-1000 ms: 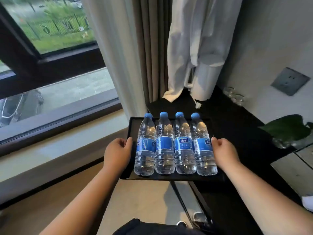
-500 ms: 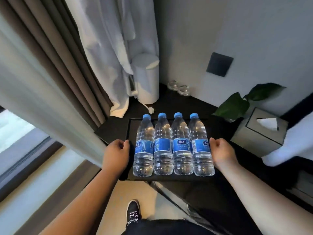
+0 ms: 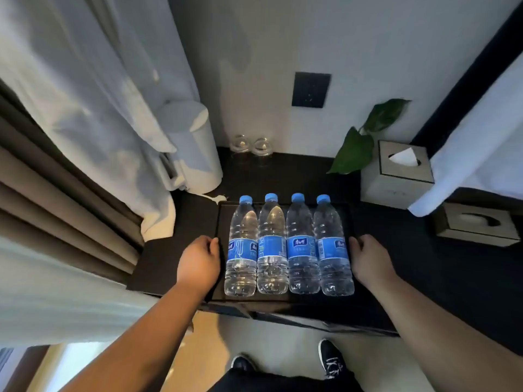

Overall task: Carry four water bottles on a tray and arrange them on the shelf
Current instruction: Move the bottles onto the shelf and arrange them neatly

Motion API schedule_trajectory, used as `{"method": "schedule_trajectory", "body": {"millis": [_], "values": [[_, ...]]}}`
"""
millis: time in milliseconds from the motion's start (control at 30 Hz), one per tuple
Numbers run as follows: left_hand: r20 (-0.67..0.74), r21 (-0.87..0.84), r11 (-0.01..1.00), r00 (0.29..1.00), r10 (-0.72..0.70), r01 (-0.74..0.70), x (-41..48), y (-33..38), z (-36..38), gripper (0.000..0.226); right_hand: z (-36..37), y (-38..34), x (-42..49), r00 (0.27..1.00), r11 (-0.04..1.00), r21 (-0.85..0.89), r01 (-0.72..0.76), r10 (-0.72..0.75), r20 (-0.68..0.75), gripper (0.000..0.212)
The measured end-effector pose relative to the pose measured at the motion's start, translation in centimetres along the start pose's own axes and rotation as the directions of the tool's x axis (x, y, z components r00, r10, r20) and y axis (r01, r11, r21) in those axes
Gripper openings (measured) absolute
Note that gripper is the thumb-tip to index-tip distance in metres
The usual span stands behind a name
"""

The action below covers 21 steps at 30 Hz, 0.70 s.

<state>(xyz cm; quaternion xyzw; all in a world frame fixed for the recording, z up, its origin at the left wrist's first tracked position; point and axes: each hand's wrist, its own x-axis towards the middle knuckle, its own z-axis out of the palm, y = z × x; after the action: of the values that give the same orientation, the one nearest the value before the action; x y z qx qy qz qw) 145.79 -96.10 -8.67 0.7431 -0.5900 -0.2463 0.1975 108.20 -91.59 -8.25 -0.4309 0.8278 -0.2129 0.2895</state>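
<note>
Both forearms are running out of the picture at the bottom edge. The fingertips of each hand are hiding beyond the tray's rims, so only knuckles and backs are showing. The black tray (image 3: pixel 225 219) is blending into the black shelf (image 3: pixel 410 264) beneath it. Whether it is resting there or hovering just above is hard to tell. A white cloth (image 3: pixel 481 123) at the right is covering one corner of a tissue box (image 3: pixel 396 176), and a second box (image 3: pixel 475 227) is sitting near it. The brown curtain (image 3: pixel 56 179) is being cut off at the left, and a white garment (image 3: pixel 99 80) is draping over part of a white kettle (image 3: pixel 195 154). The print on the blue labels is too small to read.

The four water bottles (image 3: pixel 301 250) seem to be lying flat on the tray, side by side and touching. Their blue caps are pointing away from the person toward the wall and their bases are sitting near the tray's front rim. Their long axes are running parallel, from the person to the wall. The tray is sitting over the front part of the shelf, in front of two glasses (image 3: pixel 250 144) and a green leaf (image 3: pixel 356 151).

The left hand (image 3: pixel 199 261) is gripping the tray's left rim with curled fingers. The right hand (image 3: pixel 368 258) is gripping the right rim the same way.
</note>
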Motion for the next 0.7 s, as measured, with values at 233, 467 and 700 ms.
{"method": "schedule_trajectory", "body": {"millis": [233,467,700], "values": [[0.099,0.042,0.993,0.99,0.102,-0.106,2.0,-0.6,1.6,0.031,0.7,1.2,-1.9,0.995,0.994,-0.07,-0.088,0.084,-0.047,0.03],[0.145,0.197,0.953,0.968,0.206,-0.232,3.0,0.0,1.9,0.032,1.0,1.2,-1.8,0.994,0.985,-0.139,-0.098,0.09,-0.063,0.029],[0.25,0.259,0.937,0.953,0.17,-0.235,3.8,-0.5,2.4,0.03,1.1,0.8,-1.4,0.999,0.961,-0.272,-0.047,0.04,-0.033,0.024]]}}
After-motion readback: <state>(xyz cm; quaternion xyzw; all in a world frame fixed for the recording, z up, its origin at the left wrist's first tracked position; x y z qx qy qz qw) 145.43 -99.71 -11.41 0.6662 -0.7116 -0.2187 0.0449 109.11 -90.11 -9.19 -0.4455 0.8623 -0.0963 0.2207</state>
